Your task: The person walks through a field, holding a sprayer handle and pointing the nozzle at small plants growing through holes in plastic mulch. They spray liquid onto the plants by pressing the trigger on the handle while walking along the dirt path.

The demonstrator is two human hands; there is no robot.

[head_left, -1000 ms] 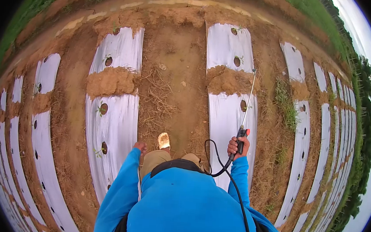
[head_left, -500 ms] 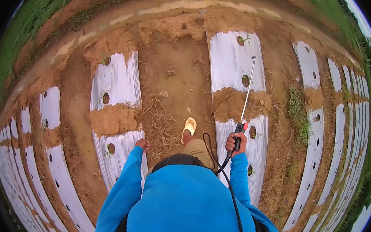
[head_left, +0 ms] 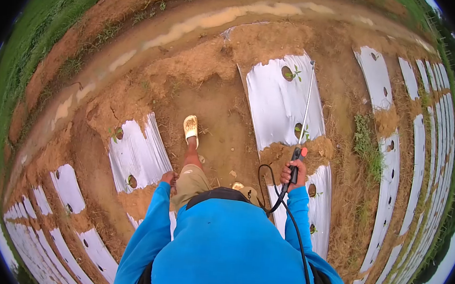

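Observation:
My right hand (head_left: 295, 174) is closed round the black handle of a spray wand (head_left: 305, 113). The wand's thin metal tube points forward over a strip of white plastic mulch (head_left: 273, 100), its nozzle near the far right edge. A red part (head_left: 304, 152) shows at the top of the handle. From the grip, a black hose (head_left: 303, 244) loops back along my right side. Close to my left thigh, my left hand (head_left: 169, 178) hangs with curled fingers and no visible object. Small green seedlings (head_left: 295, 73) grow from round holes in the mulch.
More mulched beds (head_left: 384, 181) run along both sides, with bare soil furrows between them. Weeds (head_left: 366, 145) grow in the right furrow. A muddy water channel (head_left: 216, 19) crosses ahead, with a grassy bank (head_left: 49, 26) beyond. My clog-shod foot (head_left: 190, 127) is forward.
I have stepped forward: my left foot is now in front and the other is mostly hidden under me. The beds have shifted and turned in view. The wand stays in my right hand.

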